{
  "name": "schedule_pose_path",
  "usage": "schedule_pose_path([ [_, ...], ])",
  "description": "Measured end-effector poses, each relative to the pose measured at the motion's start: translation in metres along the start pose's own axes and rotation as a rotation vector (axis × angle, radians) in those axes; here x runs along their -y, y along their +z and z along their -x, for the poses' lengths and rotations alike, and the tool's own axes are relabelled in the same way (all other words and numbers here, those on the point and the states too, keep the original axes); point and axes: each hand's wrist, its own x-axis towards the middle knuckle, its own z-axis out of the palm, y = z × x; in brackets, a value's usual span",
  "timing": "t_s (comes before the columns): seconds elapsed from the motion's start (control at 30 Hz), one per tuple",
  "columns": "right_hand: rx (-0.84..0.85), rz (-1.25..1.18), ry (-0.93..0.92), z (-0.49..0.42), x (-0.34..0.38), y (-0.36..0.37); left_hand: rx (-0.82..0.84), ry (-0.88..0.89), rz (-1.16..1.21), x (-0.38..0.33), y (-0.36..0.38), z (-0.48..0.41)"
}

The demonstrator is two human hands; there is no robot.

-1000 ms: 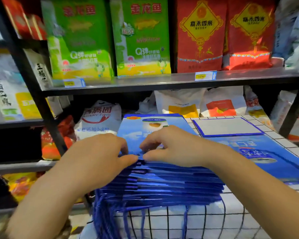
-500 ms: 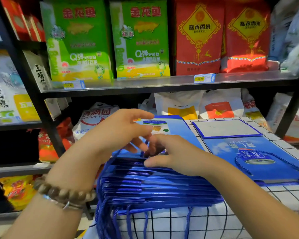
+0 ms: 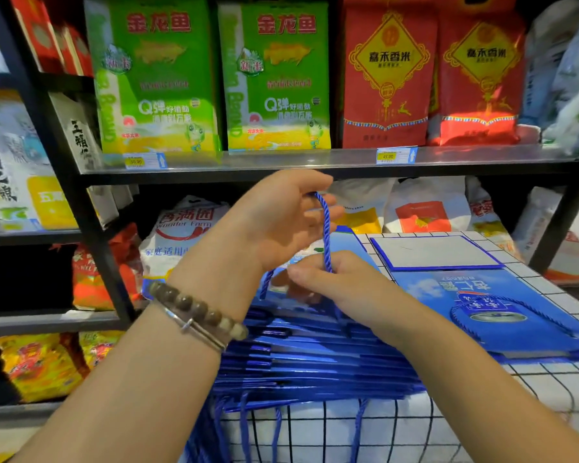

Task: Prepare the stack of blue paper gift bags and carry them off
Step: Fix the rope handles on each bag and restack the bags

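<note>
A thick stack of flat blue paper gift bags [image 3: 315, 365] lies on a white cloth with a black grid [image 3: 549, 385], its cord handles hanging over the near edge. My left hand [image 3: 281, 218] is raised above the stack and pinches a blue cord handle [image 3: 325, 228] pulled up taut. My right hand [image 3: 335, 282] rests on top of the stack with its fingers curled round the lower end of the same cord. Both hands hide most of the top bag.
One more blue bag [image 3: 482, 305] lies flat to the right with a grey-white card [image 3: 435, 252] behind it. A black metal shelf [image 3: 315, 162] right behind the table carries green and red rice packs, with more sacks below.
My left hand has risen from the top of the stack, drawing a blue cord handle upward. My right hand stayed on the stack and closed on the cord's lower end.
</note>
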Motion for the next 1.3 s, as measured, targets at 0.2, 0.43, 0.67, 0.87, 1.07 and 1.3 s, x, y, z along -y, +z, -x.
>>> schedule_pose_path([
  [0.2, -0.048, 0.047, 0.180, 0.005, 0.011, -0.026, -0.080, 0.058, -0.517, 0.009, -0.013, -0.005],
  [0.43, 0.001, 0.055, 0.145, 0.005, 0.002, -0.050, -0.027, 0.118, -0.979, 0.044, -0.018, 0.007],
  [0.67, -0.025, 0.080, 0.206, 0.015, -0.012, -0.068, 0.131, 0.159, -1.421, 0.054, -0.023, 0.026],
  [0.87, -0.043, 0.224, 0.198, 0.017, -0.021, -0.065, 0.090, 0.234, -1.474, 0.060, -0.026, 0.030],
  [1.07, -0.051, 0.187, 0.178, 0.018, -0.022, -0.063, 0.058, 0.260, -1.423, 0.062, -0.028, 0.030],
  [1.3, 0.009, 0.323, 0.213, 0.020, -0.021, -0.056, 0.039, 0.276, -1.380, 0.065, -0.026, 0.027],
])
